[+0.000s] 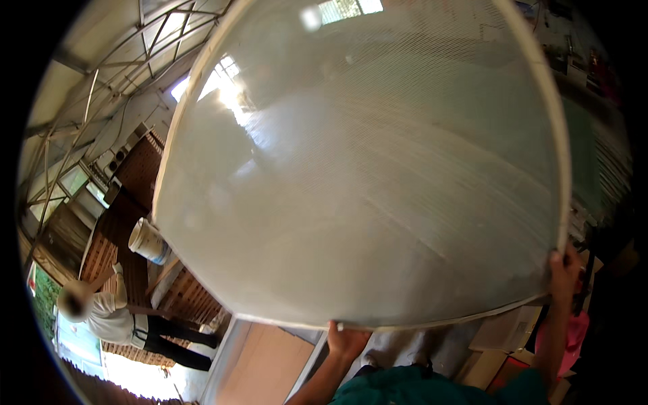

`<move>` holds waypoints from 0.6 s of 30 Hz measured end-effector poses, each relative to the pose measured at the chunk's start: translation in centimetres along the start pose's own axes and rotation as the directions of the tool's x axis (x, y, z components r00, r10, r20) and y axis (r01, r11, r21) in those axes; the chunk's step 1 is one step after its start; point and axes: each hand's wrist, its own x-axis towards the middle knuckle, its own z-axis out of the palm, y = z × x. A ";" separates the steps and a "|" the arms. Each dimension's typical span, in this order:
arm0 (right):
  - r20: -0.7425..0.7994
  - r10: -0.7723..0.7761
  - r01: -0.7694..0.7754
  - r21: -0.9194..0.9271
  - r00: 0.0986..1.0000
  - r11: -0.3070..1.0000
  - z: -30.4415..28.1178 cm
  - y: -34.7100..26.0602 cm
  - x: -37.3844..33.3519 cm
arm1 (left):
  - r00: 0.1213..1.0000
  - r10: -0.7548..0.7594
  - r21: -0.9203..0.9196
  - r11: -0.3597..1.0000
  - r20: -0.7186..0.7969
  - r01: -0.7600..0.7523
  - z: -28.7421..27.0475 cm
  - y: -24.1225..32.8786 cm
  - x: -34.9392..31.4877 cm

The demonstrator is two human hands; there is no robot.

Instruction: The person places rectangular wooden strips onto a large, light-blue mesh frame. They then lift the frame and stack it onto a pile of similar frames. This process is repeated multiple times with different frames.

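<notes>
A large mesh screen (378, 182) in a pale, narrow frame fills most of the view, raised and tilted in front of me. Its sheet is greyish, partly see-through, with ripple patterns and bright window glare. My left hand (347, 342) grips the near edge around its middle, thumb on the visible side and the other fingers mostly hidden beneath. At the near right corner, my right hand (564, 271) is closed around the frame. The far edge runs out of the picture at the top.
A person (111, 317) in a light top and dark trousers stands at the left, near a white bucket (148, 241) and brown slatted stacks (196, 297). Below the screen lies a brown board (266, 364). Cardboard boxes (496, 331) and a pink item (572, 344) are at the lower right.
</notes>
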 end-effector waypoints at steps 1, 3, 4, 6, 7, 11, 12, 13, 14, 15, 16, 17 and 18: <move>-0.095 -0.100 0.094 -0.065 0.990 0.993 -2.1 0.1 -0.8 | 0.999 -0.042 0.068 0.997 0.027 0.040 1.6 -0.7 2.8; -0.229 -0.269 0.230 -0.182 0.935 0.956 -4.1 0.8 -1.3 | 0.990 -0.119 0.138 0.985 0.079 0.107 3.8 -1.8 9.1; -0.275 -0.338 0.277 -0.237 0.900 0.931 -4.5 1.1 -1.3 | 0.981 -0.163 0.140 0.979 0.109 0.147 4.6 -2.4 13.2; -0.449 -0.289 0.135 -0.343 0.846 0.930 -4.4 1.8 -0.2 | 0.963 -0.230 0.170 0.964 0.144 0.205 7.2 -3.8 17.1; -0.403 -0.248 0.106 -0.343 0.881 0.933 -4.8 0.5 0.3 | 0.958 -0.235 0.185 0.961 0.162 0.205 8.8 -4.3 17.8; -0.286 -0.316 0.163 -0.452 0.905 0.877 -4.4 -4.9 2.1 | 0.901 -0.380 0.233 0.914 0.209 0.331 13.9 -5.5 22.5; -0.308 -0.251 0.097 -0.440 0.918 0.893 -3.7 -5.2 3.3 | 0.922 -0.340 0.276 0.918 0.183 0.284 14.5 -5.4 24.7; -0.327 -0.184 0.031 -0.423 0.927 0.905 -3.0 -5.6 4.5 | 0.924 -0.345 0.271 0.917 0.165 0.294 13.7 -4.5 25.3; -0.358 -0.127 0.009 -0.313 0.925 0.950 -1.7 -6.1 5.8 | 0.920 -0.362 0.262 0.912 0.153 0.315 14.0 -4.1 25.0; -0.386 -0.195 0.049 -0.357 0.902 0.933 -1.8 -7.0 6.2 | 0.897 -0.407 0.249 0.899 0.172 0.360 16.1 -4.7 25.3; -0.403 -0.248 0.080 -0.390 0.881 0.917 -1.7 -7.1 5.9 | 0.882 -0.421 0.300 0.887 0.213 0.351 17.9 -4.7 25.9; -0.410 -0.272 0.091 -0.410 0.871 0.908 -1.4 -7.0 5.4 | 0.876 -0.426 0.347 0.876 0.227 0.336 18.6 -3.8 25.8; -0.440 -0.259 0.079 -0.386 0.860 0.919 -0.9 -7.4 5.5 | 0.871 -0.428 0.391 0.864 0.240 0.317 19.2 -3.2 25.7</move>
